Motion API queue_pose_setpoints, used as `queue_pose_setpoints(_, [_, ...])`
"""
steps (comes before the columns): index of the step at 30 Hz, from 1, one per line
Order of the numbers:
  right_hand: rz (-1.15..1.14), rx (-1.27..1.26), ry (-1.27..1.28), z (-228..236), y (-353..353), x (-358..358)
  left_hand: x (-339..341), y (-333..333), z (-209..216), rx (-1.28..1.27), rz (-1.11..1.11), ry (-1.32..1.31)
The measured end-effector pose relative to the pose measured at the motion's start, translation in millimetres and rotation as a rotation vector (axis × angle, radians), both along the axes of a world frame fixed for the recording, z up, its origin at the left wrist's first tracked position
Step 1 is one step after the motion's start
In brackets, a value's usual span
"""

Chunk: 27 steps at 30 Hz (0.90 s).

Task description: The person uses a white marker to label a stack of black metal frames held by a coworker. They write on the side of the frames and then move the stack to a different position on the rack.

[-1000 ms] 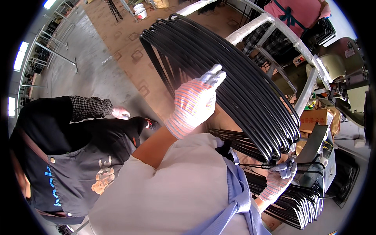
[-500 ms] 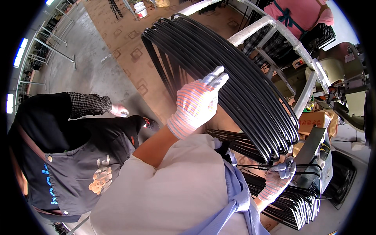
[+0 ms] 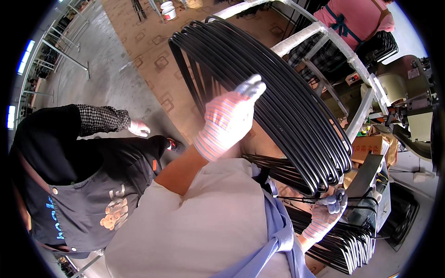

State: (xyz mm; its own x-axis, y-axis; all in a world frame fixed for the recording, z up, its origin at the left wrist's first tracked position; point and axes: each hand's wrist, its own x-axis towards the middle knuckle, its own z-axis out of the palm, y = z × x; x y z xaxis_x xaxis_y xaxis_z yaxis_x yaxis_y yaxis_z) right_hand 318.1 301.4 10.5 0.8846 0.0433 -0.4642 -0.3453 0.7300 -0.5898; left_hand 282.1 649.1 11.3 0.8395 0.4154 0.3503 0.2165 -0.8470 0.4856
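A thick bundle of black bent rods (image 3: 282,97) arches in front of me from upper left to lower right. My left hand (image 3: 229,118), in a striped glove with grey fingertips, is raised with its fingers curled over the upper part of the bundle. Low at the right, my right hand (image 3: 327,213), gloved the same way, is closed around the bundle's lower end. My white sleeve and blue apron strap fill the lower middle.
A person in a dark apron (image 3: 88,185) stands close at my left, one gloved hand (image 3: 138,127) out. Another person in a pink top (image 3: 357,18) stands at the top right behind a white metal frame (image 3: 324,34). More black rods (image 3: 347,245) lie stacked at lower right beside a machine (image 3: 408,92).
My left hand has shifted slightly up and right along the bundle. The right hand holds its grip in the same place.
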Motion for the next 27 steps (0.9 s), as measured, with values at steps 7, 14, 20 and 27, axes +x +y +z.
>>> queue_pose_setpoints(7, [0.000,-0.087,0.010,-3.4,-12.8,-3.7,8.9,37.7,5.2,0.118,0.089,0.074])
queue_pose_setpoints(14, [-0.001,-0.062,0.027,-14.1,-25.1,-1.9,29.4,86.7,3.8,0.180,0.332,0.207])
queue_pose_setpoints(20, [-0.052,-0.158,0.008,0.1,-8.9,-4.5,36.3,89.6,14.6,0.232,0.383,0.384])
queue_pose_setpoints(27, [-0.059,-0.078,0.018,-12.3,-21.1,-1.9,-1.4,-10.1,7.2,0.131,-0.075,0.229])
